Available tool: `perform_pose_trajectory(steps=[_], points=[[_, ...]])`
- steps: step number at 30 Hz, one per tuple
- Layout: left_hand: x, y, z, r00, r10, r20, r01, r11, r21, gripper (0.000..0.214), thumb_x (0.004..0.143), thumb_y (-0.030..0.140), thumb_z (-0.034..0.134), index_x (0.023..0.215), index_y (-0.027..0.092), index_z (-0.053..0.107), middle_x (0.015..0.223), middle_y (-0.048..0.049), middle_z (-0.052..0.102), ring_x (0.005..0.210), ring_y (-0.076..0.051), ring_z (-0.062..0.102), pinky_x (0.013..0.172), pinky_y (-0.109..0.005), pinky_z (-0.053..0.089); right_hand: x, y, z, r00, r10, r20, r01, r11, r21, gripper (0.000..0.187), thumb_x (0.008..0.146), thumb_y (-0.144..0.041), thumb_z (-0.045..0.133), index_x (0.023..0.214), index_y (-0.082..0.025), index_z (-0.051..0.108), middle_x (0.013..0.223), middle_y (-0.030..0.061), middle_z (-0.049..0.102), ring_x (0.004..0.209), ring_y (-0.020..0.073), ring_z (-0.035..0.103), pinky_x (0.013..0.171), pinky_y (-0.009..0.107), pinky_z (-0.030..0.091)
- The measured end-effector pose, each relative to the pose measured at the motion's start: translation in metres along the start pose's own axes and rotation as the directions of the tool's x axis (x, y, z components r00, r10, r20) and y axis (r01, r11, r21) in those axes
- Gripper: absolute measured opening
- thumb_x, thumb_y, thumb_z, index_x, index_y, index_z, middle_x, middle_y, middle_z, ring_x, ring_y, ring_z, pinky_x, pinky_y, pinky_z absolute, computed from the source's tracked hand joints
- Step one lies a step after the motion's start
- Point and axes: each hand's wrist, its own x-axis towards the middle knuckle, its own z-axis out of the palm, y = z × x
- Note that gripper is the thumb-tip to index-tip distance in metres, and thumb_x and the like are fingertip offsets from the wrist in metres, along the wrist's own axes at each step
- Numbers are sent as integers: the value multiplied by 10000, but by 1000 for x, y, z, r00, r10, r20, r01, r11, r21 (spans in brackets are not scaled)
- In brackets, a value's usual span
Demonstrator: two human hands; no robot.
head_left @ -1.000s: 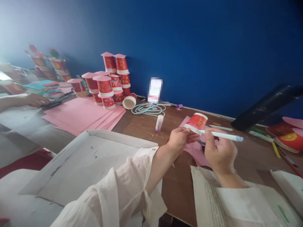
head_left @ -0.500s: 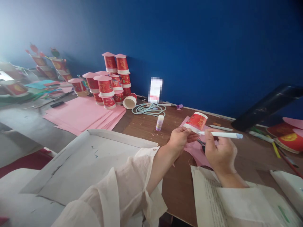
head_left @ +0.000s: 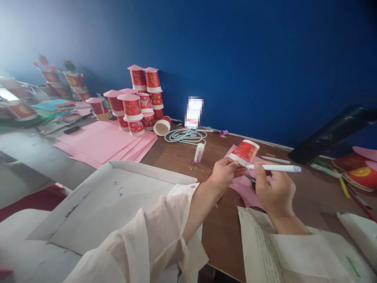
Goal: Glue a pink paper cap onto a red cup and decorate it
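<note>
My left hand (head_left: 225,172) grips a red paper cup (head_left: 246,151) by its white rim; the cup is tilted, with gold patterns on its side. In my right hand (head_left: 275,192) is a white marker (head_left: 278,168), held level between thumb and fingers. Its tip is at the cup's rim, close to my left fingertips; I cannot tell whether it touches. Below the cup lie pink paper (head_left: 243,188) and dark-handled scissors (head_left: 251,180), partly hidden by my hands. A glue stick (head_left: 199,153) stands uncapped to the left of my left hand.
Red cups with pink paper tops (head_left: 131,107) stand stacked behind a pile of pink sheets (head_left: 103,141). A cup (head_left: 162,126) lies beside a coiled cable (head_left: 184,136) and a lit phone (head_left: 193,112). A black cylinder (head_left: 330,135) leans at right. A white box lid (head_left: 97,208) covers the front left.
Almost nothing differs. The cup has shifted very slightly right, and my hands keep the same grip on the cup and marker.
</note>
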Motion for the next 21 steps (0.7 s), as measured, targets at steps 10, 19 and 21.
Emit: perform_pose_trajectory(steps=[10, 19, 21], points=[[5, -4, -3, 1000, 4, -17, -5, 999, -49, 270, 909, 30, 517, 661, 105, 591, 618, -74, 661, 616, -140, 684, 860, -372, 574, -1, -5, -1, 995, 71, -69, -71, 997, -4, 316, 947, -428, 534, 899, -178, 721, 850, 99, 753, 771, 241, 687, 714, 345, 490], [4, -3, -2, 1000, -16, -15, 15, 998, -53, 269, 906, 21, 523, 655, 106, 574, 608, -78, 658, 613, -143, 683, 858, -377, 578, 0, -8, -2, 986, 166, -22, -167, 985, -32, 436, 909, -572, 544, 886, -193, 760, 838, 110, 755, 767, 274, 684, 660, 353, 443], [3, -3, -1, 1000, -21, -10, 20, 998, -53, 271, 908, 19, 517, 657, 107, 571, 600, -74, 654, 611, -139, 681, 859, -371, 579, -1, -9, -2, 981, 193, -12, -193, 981, -31, 456, 901, -589, 546, 880, -187, 761, 810, 108, 748, 752, 272, 679, 651, 348, 435]])
